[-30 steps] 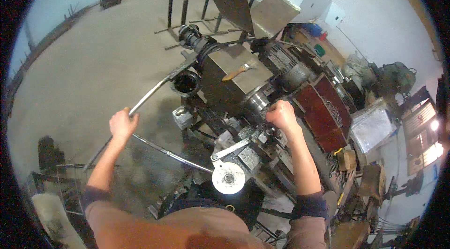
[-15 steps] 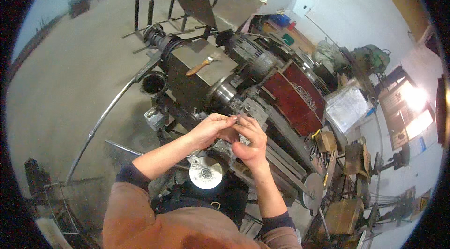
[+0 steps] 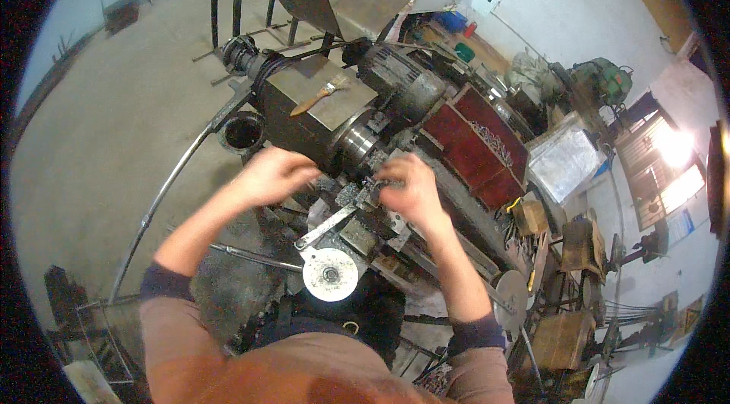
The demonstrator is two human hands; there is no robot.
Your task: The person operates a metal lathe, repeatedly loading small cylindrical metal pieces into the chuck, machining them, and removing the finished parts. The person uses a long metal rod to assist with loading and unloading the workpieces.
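Note:
My left hand (image 3: 275, 174) is raised on the left side of a metalworking lathe, its bent fingers smeared by motion; I cannot make out anything in them. Across from it, my right hand (image 3: 411, 187) curls its fingers over the lathe's tool post (image 3: 366, 195); whatever lies under the fingertips is hidden. Just beyond and between the hands is the shiny round chuck (image 3: 359, 143). Below them, a flat metal handle (image 3: 325, 227) slants over the carriage, above a pale round handwheel (image 3: 331, 275).
A wooden-handled brush (image 3: 315, 98) lies on the headstock cover (image 3: 342, 111). Right of the chuck stands a red tray (image 3: 464, 149) with metal bits. A long metal bar (image 3: 163, 195) runs along the left. Cardboard boxes (image 3: 563, 339) and tools crowd the right side.
My hands were together over the carriage with fingertips meeting. They have parted: the left went left and forward, the right slightly forward. The handle and tool post between them now show.

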